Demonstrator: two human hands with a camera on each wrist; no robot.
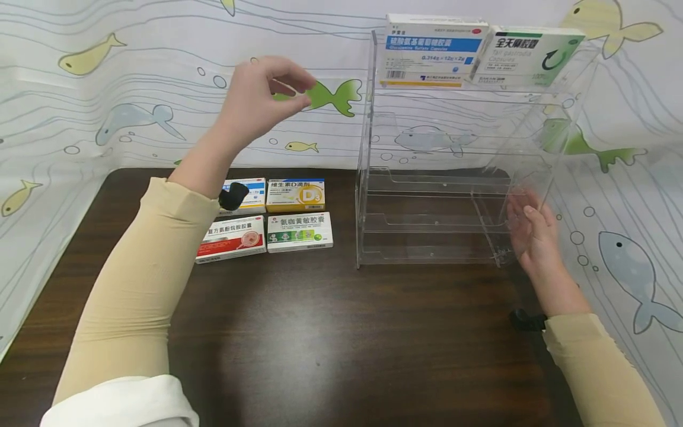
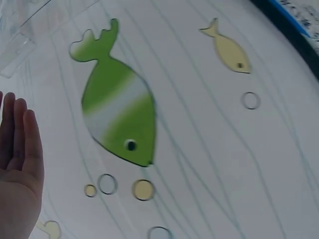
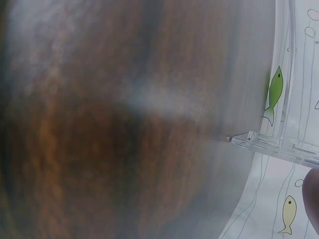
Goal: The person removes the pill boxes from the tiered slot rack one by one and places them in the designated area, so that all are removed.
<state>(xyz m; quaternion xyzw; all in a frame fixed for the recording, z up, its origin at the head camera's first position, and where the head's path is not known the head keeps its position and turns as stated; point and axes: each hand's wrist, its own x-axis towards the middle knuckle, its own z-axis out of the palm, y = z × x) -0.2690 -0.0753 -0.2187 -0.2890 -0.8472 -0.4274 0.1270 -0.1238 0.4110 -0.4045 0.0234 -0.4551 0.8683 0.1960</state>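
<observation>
My left hand is raised in front of the patterned backdrop, fingers gently bent and holding nothing. In the left wrist view, the fingers of that left hand extend upward at the left edge. My right hand rests against the right side panel of a clear acrylic shelf rack, its fingers partly seen through the plastic. The right wrist view catches just a fingertip beside the rack's clear edge. On the rack's top lean a blue-and-white medicine box and a green-and-white medicine box.
Left of the rack, several medicine boxes lie on the dark wooden table: a yellow vitamin D box, a green-and-white box, a red-and-white box and a blue-and-white box partly behind my left wrist. Fish-print cloth surrounds the table.
</observation>
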